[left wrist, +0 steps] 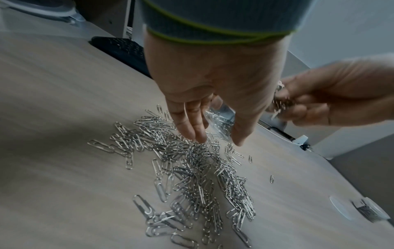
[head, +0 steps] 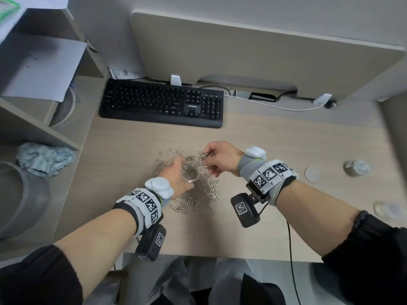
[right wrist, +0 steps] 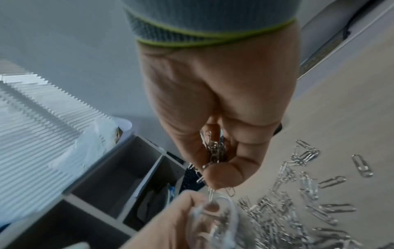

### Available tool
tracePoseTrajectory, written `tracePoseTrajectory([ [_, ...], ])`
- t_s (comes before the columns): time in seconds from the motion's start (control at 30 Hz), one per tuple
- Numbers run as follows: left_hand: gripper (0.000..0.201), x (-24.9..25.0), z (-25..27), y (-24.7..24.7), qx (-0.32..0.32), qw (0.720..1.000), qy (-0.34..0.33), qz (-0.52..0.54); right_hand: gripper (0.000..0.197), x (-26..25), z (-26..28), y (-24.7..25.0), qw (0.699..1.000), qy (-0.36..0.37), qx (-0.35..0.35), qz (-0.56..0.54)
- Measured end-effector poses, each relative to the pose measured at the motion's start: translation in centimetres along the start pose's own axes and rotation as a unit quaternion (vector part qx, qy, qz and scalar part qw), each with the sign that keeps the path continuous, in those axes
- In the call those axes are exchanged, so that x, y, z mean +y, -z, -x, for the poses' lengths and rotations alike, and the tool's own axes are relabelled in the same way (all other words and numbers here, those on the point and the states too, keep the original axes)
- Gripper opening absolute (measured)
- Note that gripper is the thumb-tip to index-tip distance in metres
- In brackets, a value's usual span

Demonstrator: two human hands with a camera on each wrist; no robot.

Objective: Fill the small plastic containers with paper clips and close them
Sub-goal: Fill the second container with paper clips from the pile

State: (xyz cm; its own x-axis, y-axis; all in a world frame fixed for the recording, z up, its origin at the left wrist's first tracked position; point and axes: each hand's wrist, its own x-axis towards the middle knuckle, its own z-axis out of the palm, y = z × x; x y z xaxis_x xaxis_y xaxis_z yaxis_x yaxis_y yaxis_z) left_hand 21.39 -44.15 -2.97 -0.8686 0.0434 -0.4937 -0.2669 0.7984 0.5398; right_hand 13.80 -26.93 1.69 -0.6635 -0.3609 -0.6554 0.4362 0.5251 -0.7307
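Head view: on a desk (head: 123,150), the left hand (head: 174,175) cups a small clear container (head: 191,174) over a pile of paper clips (head: 198,194). The right hand (head: 222,158) pinches a bunch of clips just above it. A loose lid (head: 312,174) lies well to the right with room around it.

Left wrist view: the clips (left wrist: 192,168) look light, slippery and prone to tangle.

Right wrist view: the right hand's fingers (right wrist: 224,175) curl round the bunch (right wrist: 215,150); the thin cup (right wrist: 213,217) is probably best held by its wall.

An office cubicle: a wood-grain desk (head: 286,139) with a black keyboard (head: 161,103), partition panel (head: 253,51) and side shelving (head: 44,128).
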Motion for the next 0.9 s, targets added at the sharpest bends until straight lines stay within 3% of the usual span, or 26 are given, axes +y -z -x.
tracePoseTrajectory([
  [0.13, 0.077, 1.1, 0.0, 0.0, 0.008, 1.000, -0.016, 0.008, 0.021, -1.1, 0.3, 0.0, 1.000, 0.009, 0.003, -0.015],
  [0.27, 0.072, 1.9, 0.1, 0.3, 0.022, 0.999, -0.020, 0.031, 0.019, -1.2, 0.3, -1.1, 0.989, 0.028, 0.031, 0.141],
  [0.4, 0.071, 1.9, 0.1, 0.6, 0.042, 0.998, -0.020, 0.029, 0.020, -2.1, 0.9, -1.7, 0.948, 0.084, 0.065, 0.300],
  [0.47, 0.068, 1.8, 0.1, 0.6, 0.052, 0.998, -0.025, 0.029, 0.019, -2.4, 1.1, -1.9, 0.937, 0.102, 0.061, 0.329],
  [0.6, 0.061, 1.5, 0.2, 0.7, 0.056, 0.998, -0.033, 0.027, 0.014, -2.7, 1.0, -2.2, 0.952, 0.118, 0.063, 0.274],
  [0.73, 0.062, 1.2, 0.2, 0.6, 0.066, 0.996, -0.038, 0.038, 0.031, -3.0, 0.7, -2.4, 0.978, 0.112, 0.049, 0.169],
  [0.9, 0.057, 0.7, 0.1, 1.0, 0.065, 0.996, -0.029, 0.057, 0.028, -3.4, 0.7, -2.4, 0.961, 0.136, 0.037, 0.238],
])
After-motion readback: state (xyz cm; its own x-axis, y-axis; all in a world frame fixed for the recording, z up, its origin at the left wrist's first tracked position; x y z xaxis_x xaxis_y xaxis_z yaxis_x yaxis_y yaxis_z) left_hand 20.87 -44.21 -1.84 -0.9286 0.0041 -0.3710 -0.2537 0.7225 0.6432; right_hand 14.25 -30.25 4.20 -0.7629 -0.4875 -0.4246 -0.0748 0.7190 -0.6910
